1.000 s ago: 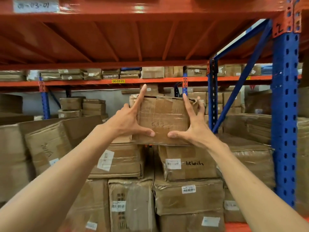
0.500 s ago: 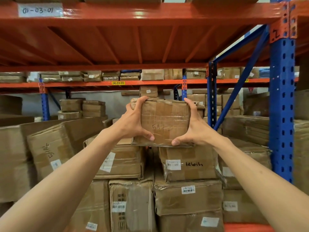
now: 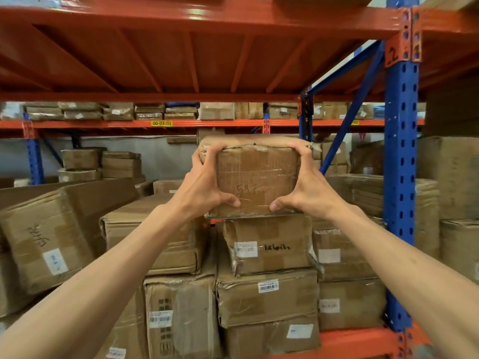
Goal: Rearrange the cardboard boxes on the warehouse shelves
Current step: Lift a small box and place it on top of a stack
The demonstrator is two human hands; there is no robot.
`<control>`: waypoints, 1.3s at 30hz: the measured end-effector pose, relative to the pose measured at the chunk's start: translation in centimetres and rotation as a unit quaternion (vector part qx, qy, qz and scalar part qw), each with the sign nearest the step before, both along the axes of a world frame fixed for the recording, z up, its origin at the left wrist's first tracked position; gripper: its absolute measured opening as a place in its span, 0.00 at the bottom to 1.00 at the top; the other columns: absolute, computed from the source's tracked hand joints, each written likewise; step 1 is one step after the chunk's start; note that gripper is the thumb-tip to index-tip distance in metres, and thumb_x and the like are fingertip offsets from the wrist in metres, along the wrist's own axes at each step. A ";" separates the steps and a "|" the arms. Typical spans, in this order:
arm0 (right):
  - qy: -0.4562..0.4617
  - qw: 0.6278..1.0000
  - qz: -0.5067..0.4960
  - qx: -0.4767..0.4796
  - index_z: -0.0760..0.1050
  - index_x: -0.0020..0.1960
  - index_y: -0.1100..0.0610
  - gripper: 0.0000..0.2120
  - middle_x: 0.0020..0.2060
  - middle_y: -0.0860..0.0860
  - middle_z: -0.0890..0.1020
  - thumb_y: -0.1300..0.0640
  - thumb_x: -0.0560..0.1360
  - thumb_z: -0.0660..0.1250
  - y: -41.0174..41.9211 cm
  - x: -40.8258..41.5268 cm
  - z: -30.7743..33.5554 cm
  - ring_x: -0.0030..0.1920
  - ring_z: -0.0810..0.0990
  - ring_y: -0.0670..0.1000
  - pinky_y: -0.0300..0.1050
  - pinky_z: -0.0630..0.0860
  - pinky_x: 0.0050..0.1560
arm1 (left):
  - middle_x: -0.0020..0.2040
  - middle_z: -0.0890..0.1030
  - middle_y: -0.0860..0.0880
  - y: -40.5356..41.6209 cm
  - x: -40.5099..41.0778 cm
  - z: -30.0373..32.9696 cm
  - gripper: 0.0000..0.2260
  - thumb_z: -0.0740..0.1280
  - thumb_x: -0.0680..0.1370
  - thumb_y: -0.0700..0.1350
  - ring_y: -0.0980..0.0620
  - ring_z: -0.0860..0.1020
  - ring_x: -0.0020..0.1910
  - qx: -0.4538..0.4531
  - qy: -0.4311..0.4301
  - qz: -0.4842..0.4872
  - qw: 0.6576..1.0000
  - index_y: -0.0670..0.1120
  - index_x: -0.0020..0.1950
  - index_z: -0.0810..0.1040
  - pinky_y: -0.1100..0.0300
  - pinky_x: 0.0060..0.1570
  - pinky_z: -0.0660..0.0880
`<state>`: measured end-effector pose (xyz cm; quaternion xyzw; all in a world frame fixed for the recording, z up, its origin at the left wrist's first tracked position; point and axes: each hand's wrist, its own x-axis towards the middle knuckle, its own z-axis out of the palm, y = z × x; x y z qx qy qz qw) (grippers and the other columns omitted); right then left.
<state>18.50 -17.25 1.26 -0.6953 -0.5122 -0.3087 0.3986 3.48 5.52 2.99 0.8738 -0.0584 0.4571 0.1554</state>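
A small taped cardboard box [image 3: 256, 177] with faint handwriting on its front sits at the top of a stack, over a box marked "lebih" [image 3: 269, 246]. My left hand [image 3: 204, 189] grips its left side, fingers curled over the top edge and thumb along the bottom front. My right hand [image 3: 307, 189] grips the right side the same way. Whether the small box rests on the box below or hangs just above it, I cannot tell.
Stacked boxes fill the shelf below and beside, with a tilted box [image 3: 49, 239] at the left. An orange shelf deck [image 3: 197, 47] hangs overhead. A blue upright [image 3: 400, 177] stands at the right. More racks with boxes line the back.
My fingers went from spread flat against the box's sides to curled over its top edge, gripping it. The view has come closer to the stack and the box.
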 end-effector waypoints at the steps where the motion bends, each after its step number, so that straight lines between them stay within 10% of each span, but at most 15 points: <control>1: -0.001 1.000 -0.011 0.002 0.49 0.76 0.40 0.63 0.72 0.49 0.61 0.47 0.56 0.88 -1.1 0.4 0.2 0.71 0.66 0.53 0.61 0.70 0.70 | 0.67 0.62 0.44 -0.8 0.8 0.2 0.53 0.86 0.58 0.51 0.44 0.69 0.60 0.002 -0.002 -0.007 1.000 0.61 0.72 0.55 0.43 0.63 0.72; 19: 0.012 0.990 -0.140 -0.032 0.51 0.76 0.37 0.64 0.71 0.49 0.65 0.39 0.50 0.87 -21.0 13.3 0.1 0.68 0.69 0.53 0.59 0.70 0.66 | 0.72 0.63 0.45 -17.7 19.3 -2.3 0.53 0.86 0.58 0.51 0.47 0.66 0.69 -0.052 0.009 -0.124 0.991 0.57 0.75 0.57 0.45 0.71 0.67; 39: 0.063 0.972 -0.208 -0.085 0.50 0.75 0.35 0.54 0.77 0.58 0.58 0.48 0.63 0.85 -17.3 21.6 -5.2 0.63 0.75 0.71 0.70 0.72 0.64 | 0.69 0.67 0.34 -16.9 25.3 -5.1 0.57 0.80 0.62 0.65 0.33 0.77 0.60 0.049 0.202 0.156 0.966 0.57 0.78 0.45 0.40 0.61 0.74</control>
